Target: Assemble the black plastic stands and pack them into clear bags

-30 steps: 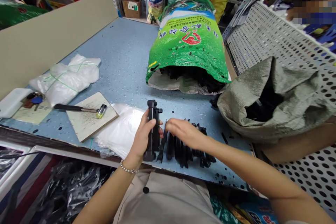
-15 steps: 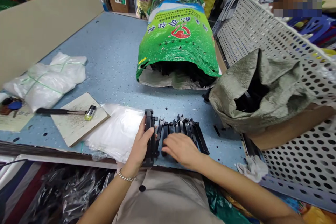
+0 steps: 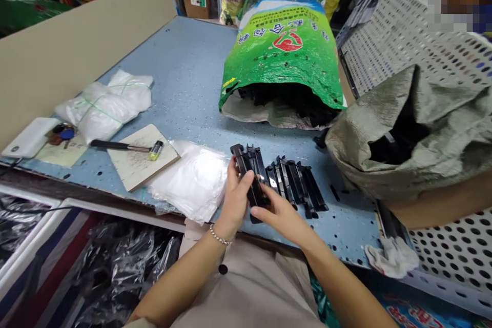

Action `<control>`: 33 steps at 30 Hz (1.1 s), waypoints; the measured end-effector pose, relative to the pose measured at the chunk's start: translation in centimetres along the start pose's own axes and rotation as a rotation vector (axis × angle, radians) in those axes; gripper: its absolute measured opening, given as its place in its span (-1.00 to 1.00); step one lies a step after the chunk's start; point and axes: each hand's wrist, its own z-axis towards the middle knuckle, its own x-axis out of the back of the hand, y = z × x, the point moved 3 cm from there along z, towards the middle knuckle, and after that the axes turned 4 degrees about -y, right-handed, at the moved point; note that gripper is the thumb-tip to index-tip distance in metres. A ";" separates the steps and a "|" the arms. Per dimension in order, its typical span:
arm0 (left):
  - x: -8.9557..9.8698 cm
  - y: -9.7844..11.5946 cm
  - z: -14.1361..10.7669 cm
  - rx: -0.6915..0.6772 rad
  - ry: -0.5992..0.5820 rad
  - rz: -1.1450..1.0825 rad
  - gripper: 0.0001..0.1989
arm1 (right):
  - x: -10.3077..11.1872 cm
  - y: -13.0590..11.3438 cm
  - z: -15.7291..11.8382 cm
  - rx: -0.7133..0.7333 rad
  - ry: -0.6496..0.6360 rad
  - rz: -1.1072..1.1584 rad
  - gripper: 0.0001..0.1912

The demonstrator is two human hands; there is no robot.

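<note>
"Tabletop [image 3: 184, 72] clutter?"
"Green sack [image 3: 284, 56] behind, printed 配合饲料; black strips [image 3: 295, 184] rightward."
"And the grip?"
"Left hand [image 3: 235, 200] clasps the black part [image 3: 241, 158] near the front edge; right hand [image 3: 282, 215] touches it, closure unclear."

The left hand [image 3: 237, 192] and right hand [image 3: 280, 215] are bare, as are the forearms. A bracelet [image 3: 220, 236] of small silvery beads circles the left wrist. The beige-grey garment [image 3: 257, 287] is softly creased, with one dark round spot [image 3: 223, 269].
</note>
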 end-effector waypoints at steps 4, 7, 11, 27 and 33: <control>4.3 1.2 -1.2 -0.307 0.018 0.647 -0.45 | -2.9 0.6 0.8 -0.188 -0.104 0.478 -0.56; 9.3 2.1 -1.7 -0.465 0.183 1.163 -0.64 | -3.4 0.8 1.3 -0.233 -0.075 0.677 -0.65; 13.3 3.0 -0.7 -0.380 0.075 1.240 -0.80 | -4.6 0.0 2.2 -0.241 -0.094 0.828 -0.68; 15.8 4.5 0.5 0.034 0.175 0.217 -0.72 | -11.4 -3.6 8.7 -0.278 -0.308 1.191 -0.76; 16.9 6.2 -0.7 -0.189 0.312 0.369 -0.73 | -10.3 -2.5 9.6 -0.330 -0.201 1.232 -0.74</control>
